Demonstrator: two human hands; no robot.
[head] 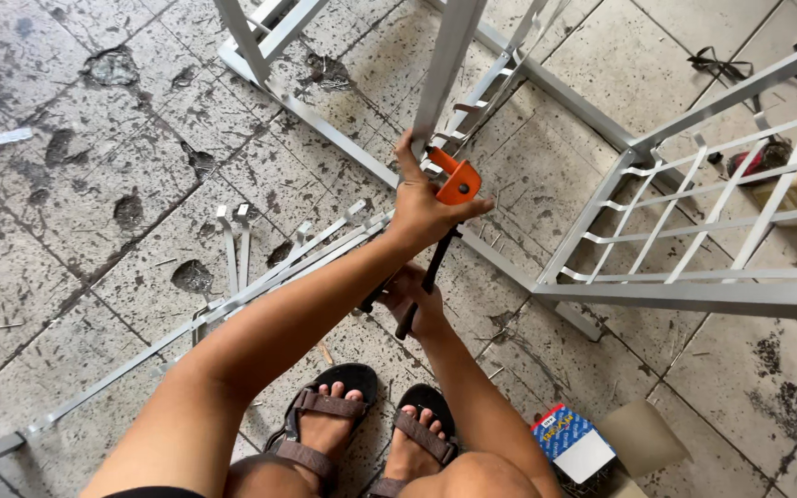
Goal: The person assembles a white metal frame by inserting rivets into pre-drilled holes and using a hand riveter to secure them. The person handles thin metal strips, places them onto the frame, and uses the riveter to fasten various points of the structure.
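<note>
The left hand is closed around the orange head of a riveter, thumb up along a grey metal bar that rises toward the top of the view. The tool's head sits against a bracket where thin slats meet that bar. The riveter's two black handles run down and toward the person from the head, spread a little apart. The right hand lies lower, just under the left wrist, fingers curled about the handles near their ends; how tightly it grips cannot be told, since the left forearm covers part of it.

The bar belongs to a grey metal frame standing on the tiled floor, with its bottom rail running diagonally across the tiles. To the right, a grille of thin slats in a heavier frame leans at an angle, its lower corner near the riveter's handles. To the left of the forearms, loose metal strips lie on the floor in a long bundle, with a few short pieces beside them.

Below the hands are two feet in black sandals with brown straps. Just right of the right knee sits a small blue and white box beside a piece of brown cardboard. The floor is stained and pitted with dark marks.
</note>
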